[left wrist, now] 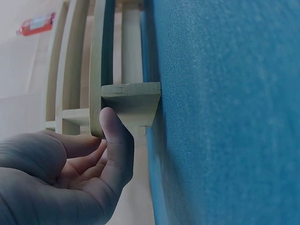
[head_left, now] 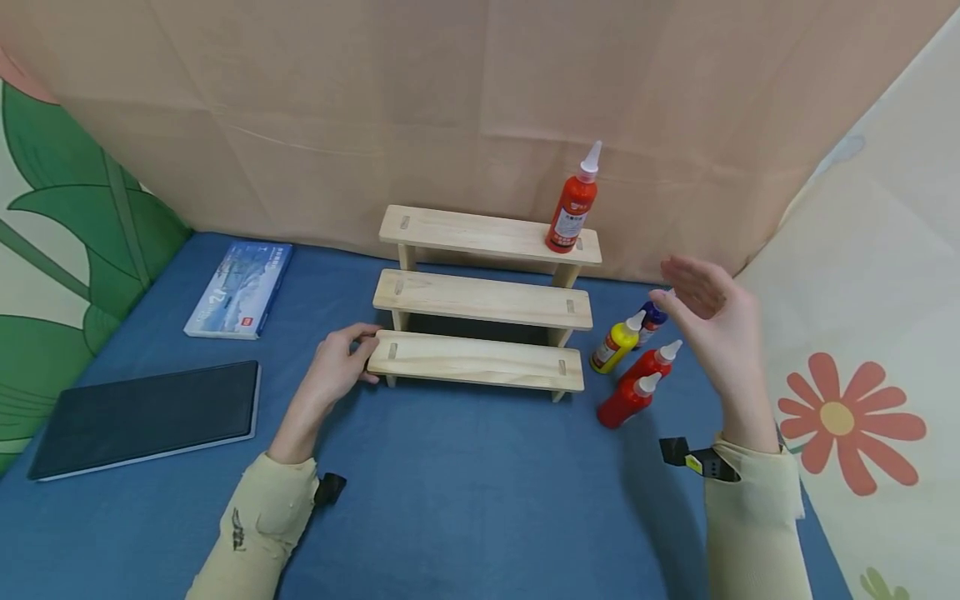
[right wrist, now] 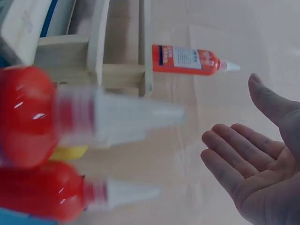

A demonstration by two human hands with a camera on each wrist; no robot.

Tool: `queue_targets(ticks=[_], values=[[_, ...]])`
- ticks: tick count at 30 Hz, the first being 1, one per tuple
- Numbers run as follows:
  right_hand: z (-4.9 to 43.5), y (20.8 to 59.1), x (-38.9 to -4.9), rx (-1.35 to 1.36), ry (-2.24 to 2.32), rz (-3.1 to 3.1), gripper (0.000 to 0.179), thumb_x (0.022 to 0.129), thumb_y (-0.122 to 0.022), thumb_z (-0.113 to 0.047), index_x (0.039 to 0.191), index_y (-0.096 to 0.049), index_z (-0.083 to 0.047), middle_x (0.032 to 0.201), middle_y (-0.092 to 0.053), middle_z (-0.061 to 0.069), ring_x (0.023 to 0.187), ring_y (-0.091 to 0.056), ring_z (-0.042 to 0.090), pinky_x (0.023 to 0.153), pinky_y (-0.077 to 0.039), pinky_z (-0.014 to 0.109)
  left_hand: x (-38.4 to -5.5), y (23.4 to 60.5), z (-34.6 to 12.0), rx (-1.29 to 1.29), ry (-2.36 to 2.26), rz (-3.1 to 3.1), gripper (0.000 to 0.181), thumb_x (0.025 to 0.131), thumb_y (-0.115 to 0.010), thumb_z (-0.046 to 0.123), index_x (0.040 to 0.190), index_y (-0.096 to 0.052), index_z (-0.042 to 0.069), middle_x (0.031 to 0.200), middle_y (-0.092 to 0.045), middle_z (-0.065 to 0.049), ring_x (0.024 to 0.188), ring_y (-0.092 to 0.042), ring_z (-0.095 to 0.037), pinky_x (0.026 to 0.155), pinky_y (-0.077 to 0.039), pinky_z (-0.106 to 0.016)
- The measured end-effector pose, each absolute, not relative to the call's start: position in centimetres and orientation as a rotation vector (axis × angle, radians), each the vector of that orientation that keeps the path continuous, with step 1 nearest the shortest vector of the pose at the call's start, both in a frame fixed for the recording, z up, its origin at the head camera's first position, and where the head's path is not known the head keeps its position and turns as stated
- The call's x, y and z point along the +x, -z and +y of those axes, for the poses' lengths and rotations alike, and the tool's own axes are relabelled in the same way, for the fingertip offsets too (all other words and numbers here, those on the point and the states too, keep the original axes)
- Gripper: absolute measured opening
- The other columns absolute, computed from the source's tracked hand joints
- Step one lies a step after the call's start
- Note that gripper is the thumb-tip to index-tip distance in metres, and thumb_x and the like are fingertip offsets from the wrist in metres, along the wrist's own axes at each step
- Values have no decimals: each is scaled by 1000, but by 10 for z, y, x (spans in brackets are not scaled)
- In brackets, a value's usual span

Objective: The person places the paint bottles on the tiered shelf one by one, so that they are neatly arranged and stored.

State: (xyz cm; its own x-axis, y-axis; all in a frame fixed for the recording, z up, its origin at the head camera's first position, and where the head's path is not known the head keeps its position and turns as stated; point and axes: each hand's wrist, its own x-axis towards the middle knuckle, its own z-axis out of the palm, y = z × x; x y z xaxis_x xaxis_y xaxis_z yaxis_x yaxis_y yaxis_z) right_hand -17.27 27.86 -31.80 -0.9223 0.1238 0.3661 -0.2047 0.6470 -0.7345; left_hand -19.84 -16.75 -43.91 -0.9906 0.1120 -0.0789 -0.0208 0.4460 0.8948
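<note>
A three-step wooden rack (head_left: 480,358) stands on the blue cloth. My left hand (head_left: 339,363) pinches the left end of its lowest step; in the left wrist view, thumb and finger (left wrist: 117,140) close on the board's edge. On the top step, near the right end, an orange-red paint bottle (head_left: 573,208) stands upright with a white nozzle. My right hand (head_left: 712,321) is raised with nothing in it, thumb apart from straight fingers. Below and left of it are two red bottles (head_left: 628,402), a yellow bottle (head_left: 617,343) and a dark blue bottle (head_left: 651,322), partly hidden behind the yellow one.
Left of the rack lies a blue-and-white boxed book (head_left: 238,290), with a dark flat tablet-like slab (head_left: 150,419) nearer the front. A beige curtain (head_left: 315,125) hangs right behind the rack. A flower-printed panel (head_left: 862,333) borders the right side.
</note>
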Motion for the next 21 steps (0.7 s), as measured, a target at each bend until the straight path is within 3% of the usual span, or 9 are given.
queue_targets(ticks=[12,21], values=[[308,342,-146,-37,-1139,-2536,54,102,-79,-22,152,-61,-10,145,-65,14,130,-66,25,96,-52,10,-199,438,-168,109,-1597,2558,39,115,-49,5,148,-52,-15,122,-58,-33,73,-74,-34,64,-66,-40],[314,350,-130,31,-1149,-2558,54,100,-80,-18,150,-62,-8,143,-66,16,125,-67,11,94,-50,7,-199,438,-167,102,-1582,2560,39,115,-48,5,148,-52,-14,122,-58,-33,74,-74,-33,64,-66,-38]])
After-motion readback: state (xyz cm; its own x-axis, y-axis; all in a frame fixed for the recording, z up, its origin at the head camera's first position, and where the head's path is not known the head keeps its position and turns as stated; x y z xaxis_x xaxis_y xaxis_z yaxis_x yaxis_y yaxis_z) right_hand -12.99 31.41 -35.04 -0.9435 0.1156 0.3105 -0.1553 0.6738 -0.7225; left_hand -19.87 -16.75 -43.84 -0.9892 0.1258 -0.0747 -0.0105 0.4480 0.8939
